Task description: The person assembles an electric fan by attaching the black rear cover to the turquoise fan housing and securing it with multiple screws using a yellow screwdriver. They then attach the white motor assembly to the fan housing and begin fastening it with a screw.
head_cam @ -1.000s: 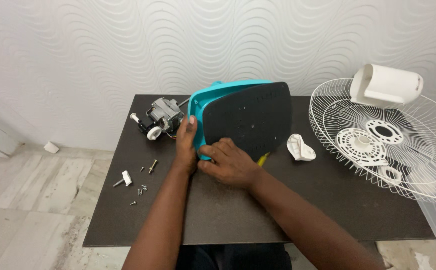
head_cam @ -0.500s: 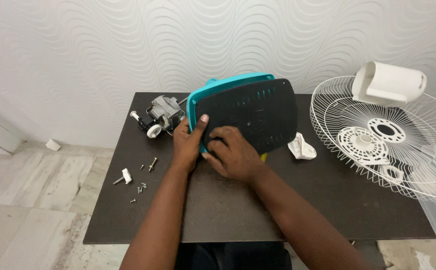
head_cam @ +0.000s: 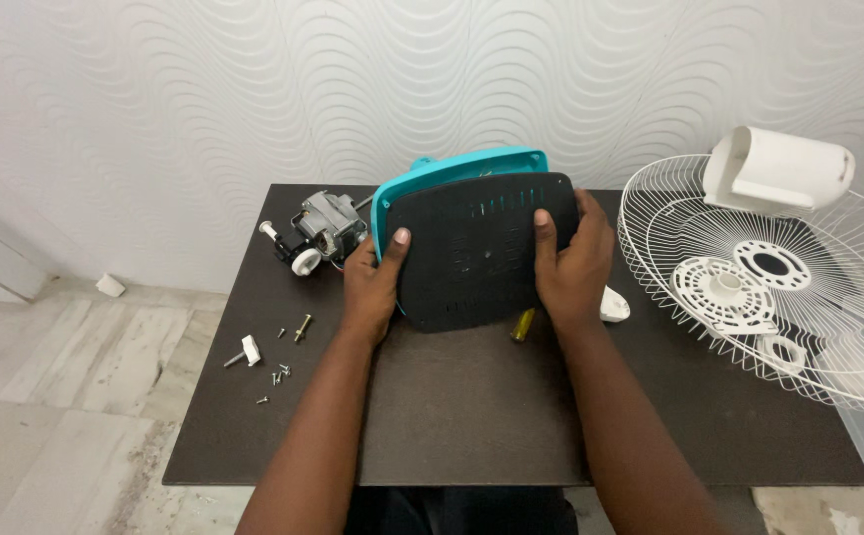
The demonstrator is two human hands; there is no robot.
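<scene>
Left hand [head_cam: 372, 282] and right hand [head_cam: 572, 260] each grip one side of the tilted teal fan base [head_cam: 471, 238]. Uneven grip pressure could drop it onto the desk [head_cam: 452, 406].

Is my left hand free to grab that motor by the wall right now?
Probably not yet: the left hand grips the teal fan base edge. The motor lies just beyond it with bare table between, so letting go leaves the way open.
</scene>
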